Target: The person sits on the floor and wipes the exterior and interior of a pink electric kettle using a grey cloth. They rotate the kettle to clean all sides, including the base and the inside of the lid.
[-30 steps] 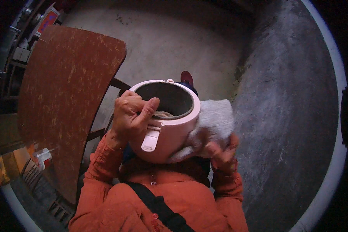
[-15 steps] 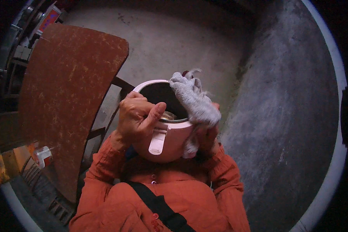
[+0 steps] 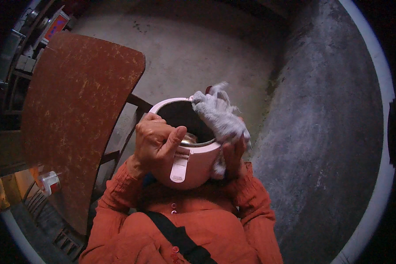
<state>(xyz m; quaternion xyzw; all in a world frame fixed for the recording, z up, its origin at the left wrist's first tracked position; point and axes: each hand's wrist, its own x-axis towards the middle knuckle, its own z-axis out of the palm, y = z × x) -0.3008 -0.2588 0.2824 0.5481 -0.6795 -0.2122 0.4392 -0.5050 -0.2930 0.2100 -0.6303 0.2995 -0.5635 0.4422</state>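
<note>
I hold a pink round cooker pot (image 3: 193,163) with a dark open inside against my chest. My left hand (image 3: 156,143) grips its near left rim, thumb lying over the edge beside the white latch. My right hand (image 3: 233,154) holds a grey-white rag (image 3: 218,116) pressed over the pot's right rim, the rag reaching partly into the opening. My orange sleeves come up from the lower edge.
A rusty brown metal table top (image 3: 79,114) stands on my left, with its frame below it. A small white jar with a red band (image 3: 49,182) sits at the lower left. A rough grey concrete wall (image 3: 325,132) curves along the right; bare concrete floor lies ahead.
My right hand brought the rag up from the pot's outer right side onto the rim and into the opening. The pot tilted slightly; my left hand kept its grip.
</note>
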